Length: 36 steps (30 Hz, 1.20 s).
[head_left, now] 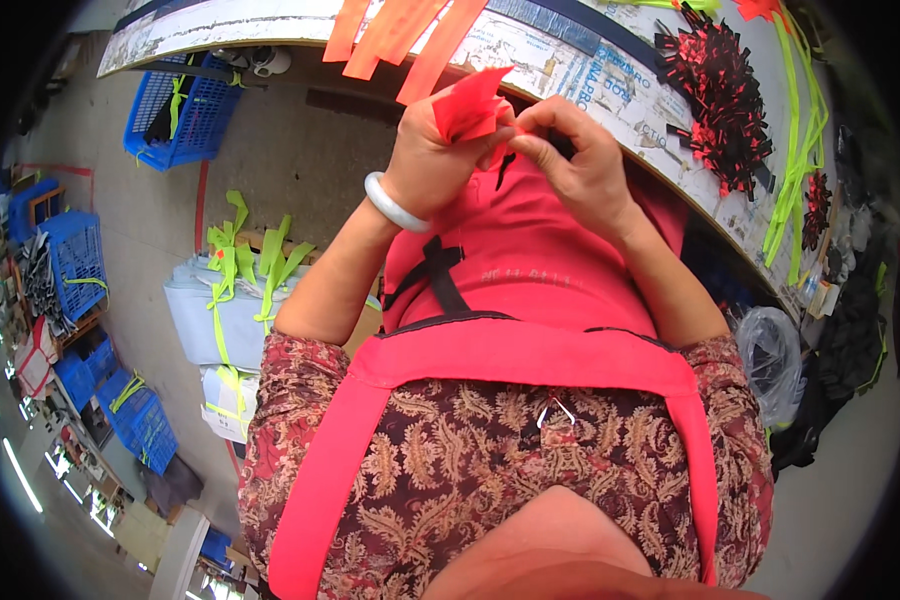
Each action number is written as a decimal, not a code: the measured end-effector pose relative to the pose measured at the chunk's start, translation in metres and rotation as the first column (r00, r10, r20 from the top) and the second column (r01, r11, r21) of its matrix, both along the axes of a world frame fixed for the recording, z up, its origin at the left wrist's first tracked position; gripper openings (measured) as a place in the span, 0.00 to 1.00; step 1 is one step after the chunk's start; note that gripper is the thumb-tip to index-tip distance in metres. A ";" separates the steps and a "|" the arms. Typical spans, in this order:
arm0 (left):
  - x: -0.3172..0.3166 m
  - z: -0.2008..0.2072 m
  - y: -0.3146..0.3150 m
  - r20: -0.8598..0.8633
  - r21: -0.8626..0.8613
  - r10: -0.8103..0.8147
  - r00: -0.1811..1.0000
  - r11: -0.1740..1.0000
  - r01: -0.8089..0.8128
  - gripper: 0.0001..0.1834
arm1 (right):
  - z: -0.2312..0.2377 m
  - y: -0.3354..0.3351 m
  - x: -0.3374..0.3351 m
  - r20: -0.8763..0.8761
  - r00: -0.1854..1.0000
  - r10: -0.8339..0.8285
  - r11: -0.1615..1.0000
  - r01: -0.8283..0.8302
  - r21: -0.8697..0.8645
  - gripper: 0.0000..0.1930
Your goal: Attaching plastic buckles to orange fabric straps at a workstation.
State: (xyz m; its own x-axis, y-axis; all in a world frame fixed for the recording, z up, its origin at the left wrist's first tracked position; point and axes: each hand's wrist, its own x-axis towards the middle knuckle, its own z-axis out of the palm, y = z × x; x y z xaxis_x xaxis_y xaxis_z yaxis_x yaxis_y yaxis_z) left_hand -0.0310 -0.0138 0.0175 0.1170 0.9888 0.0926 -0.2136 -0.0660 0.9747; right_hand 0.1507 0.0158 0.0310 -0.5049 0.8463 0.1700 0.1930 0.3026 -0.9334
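— How is the red bundle (pixel 468 108) being held?
— It is closed in firmly by the fingers of the left hand (pixel 427 152), just off the near edge of the surface (pixel 532 45); its upper ends are fanned out above the fist, presumably so that the layers are held together without being crushed.
— And the right hand (pixel 588 168)?
— Its thumb and forefinger are bent close together beside the bundle's lower end (whether any of it is pinched cannot be told).
— Why are the orange strips (pixel 395 40) laid over the near edge?
— Perhaps so that their hanging ends can be easily grasped.
— What is set toward the right end?
— A red-and-black shredded clump (pixel 715 105), with yellow-green strips (pixel 792 130) beyond, seemingly grouped apart by colour.
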 end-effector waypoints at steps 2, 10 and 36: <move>0.000 -0.001 -0.002 -0.012 -0.060 0.002 1.000 0.998 -0.003 0.09 | -0.012 -0.003 -0.002 0.026 1.000 -0.013 0.998 0.012 0.059 0.08; -0.010 0.000 -0.005 -0.106 -0.017 -0.018 0.994 1.000 0.017 0.09 | 0.000 0.001 -0.007 0.076 0.994 0.080 0.996 -0.083 0.044 0.08; -0.039 -0.006 0.006 0.336 -0.501 0.006 0.942 0.848 0.173 0.07 | 0.001 0.093 -0.021 0.147 0.987 0.070 0.995 -0.059 -0.079 0.12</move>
State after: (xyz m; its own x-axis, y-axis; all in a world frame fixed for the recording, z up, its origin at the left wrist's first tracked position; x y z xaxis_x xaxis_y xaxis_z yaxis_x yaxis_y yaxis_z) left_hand -0.0703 -0.0081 0.0113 0.2551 0.8882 -0.3822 -0.4930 0.4595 0.7388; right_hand 0.1300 0.1086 0.0325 -0.5740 0.8184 0.0270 0.3138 0.2503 -0.9159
